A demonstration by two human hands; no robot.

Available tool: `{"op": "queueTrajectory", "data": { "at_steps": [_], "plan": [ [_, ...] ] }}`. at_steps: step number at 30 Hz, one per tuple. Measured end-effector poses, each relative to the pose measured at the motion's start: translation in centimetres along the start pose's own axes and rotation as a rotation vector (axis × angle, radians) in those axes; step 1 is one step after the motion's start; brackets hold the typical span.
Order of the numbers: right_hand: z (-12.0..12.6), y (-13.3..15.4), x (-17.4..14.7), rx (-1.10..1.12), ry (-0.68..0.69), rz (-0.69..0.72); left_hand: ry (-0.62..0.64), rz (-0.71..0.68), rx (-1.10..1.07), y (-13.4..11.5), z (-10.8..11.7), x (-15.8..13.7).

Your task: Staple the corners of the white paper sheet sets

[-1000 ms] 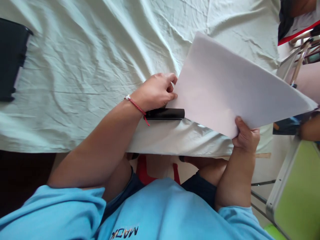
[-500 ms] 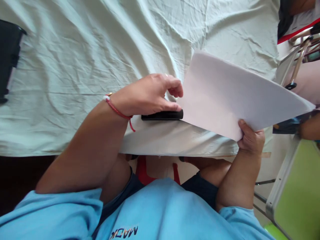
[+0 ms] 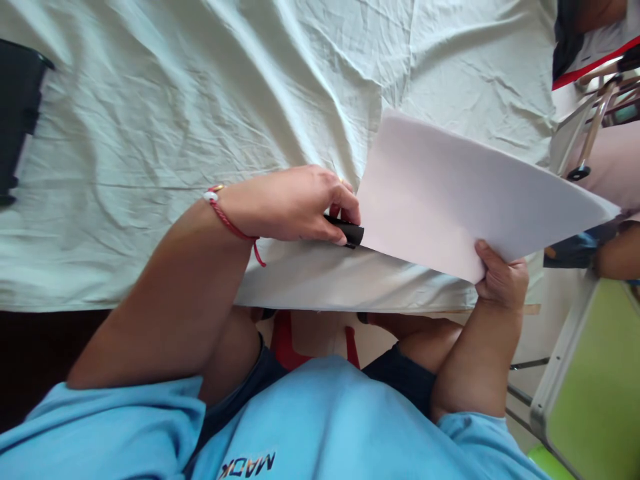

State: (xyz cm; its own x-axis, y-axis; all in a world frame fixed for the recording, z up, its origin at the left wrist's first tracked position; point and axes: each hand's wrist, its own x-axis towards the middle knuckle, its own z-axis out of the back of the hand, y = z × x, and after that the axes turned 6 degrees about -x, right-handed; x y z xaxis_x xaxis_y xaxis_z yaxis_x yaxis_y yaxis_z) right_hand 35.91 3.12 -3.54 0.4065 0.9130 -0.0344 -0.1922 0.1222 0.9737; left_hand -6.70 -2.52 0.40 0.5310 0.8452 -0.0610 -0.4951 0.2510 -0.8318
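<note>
Compared with half a second ago, the left hand has come down onto the slim black tool: its thumb and fingers, then parted above it, are now clamped on it. Most of the tool is hidden beneath the palm; the end that shows sits right by the near left corner of the white paper sheets, though whether it merely touches or overlaps them I cannot tell. The tool also lies a little more aslant than it did. The right hand keeps its pinch on the near edge of the sheets, thumb on top, and their far corner has drawn slightly nearer the person.

Under all this, a pale green cloth covers the counter, creased and rippled. A black case rests at the left edge, partly cut off. A red braided bracelet circles the left wrist, over a light blue shirt. Below the counter's near edge, red legs of some seat show. To the right stands a metal-framed green panel, and beyond it another person's arm.
</note>
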Motion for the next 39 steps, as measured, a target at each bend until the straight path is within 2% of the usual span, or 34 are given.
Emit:
{"op": "queueTrajectory", "data": {
  "at_steps": [9, 17, 19, 24, 27, 29, 30, 33, 34, 36, 39],
  "plan": [
    [0.2, 0.2, -0.1, -0.023, 0.026, 0.003, 0.013, 0.072, 0.05, -0.5, 0.0, 0.3],
    [0.0, 0.2, 0.1, -0.017, 0.026, -0.016, 0.044, 0.302, 0.211, -3.2, -0.9, 1.2],
    [-0.3, 0.2, 0.0, -0.009, 0.023, -0.015, 0.053, 0.284, 0.196, -3.2, -0.9, 1.4],
    [-1.7, 0.3, -0.6, 0.029, 0.008, 0.016, 0.07, 0.117, 0.054, -2.0, -0.8, 0.8],
    [-2.5, 0.1, -0.8, 0.057, 0.002, 0.033, 0.091, 0.111, -0.086, -1.4, -0.7, 0.1],
    [-3.0, 0.1, -0.8, 0.081, -0.002, 0.041, 0.011, 0.155, -0.193, -1.0, -0.8, -0.2],
    [-3.2, 0.1, -0.7, 0.097, -0.004, 0.04, -0.087, 0.186, -0.24, -0.8, -0.8, -0.2],
    [-3.7, 0.2, -0.7, 0.15, -0.025, 0.026, -0.511, 0.292, -0.357, -0.1, -1.3, 0.2],
    [-3.9, 0.3, -0.8, 0.161, -0.029, 0.023, -0.614, 0.33, -0.4, 0.0, -1.5, 0.5],
    [-4.2, 0.6, -1.1, 0.172, -0.009, 0.03, -0.696, 0.4, -0.501, 0.4, -1.8, 1.0],
    [-4.7, 0.8, -1.7, 0.184, 0.057, 0.047, -0.698, 0.426, -0.627, 0.9, -2.2, 1.4]
  ]
}}
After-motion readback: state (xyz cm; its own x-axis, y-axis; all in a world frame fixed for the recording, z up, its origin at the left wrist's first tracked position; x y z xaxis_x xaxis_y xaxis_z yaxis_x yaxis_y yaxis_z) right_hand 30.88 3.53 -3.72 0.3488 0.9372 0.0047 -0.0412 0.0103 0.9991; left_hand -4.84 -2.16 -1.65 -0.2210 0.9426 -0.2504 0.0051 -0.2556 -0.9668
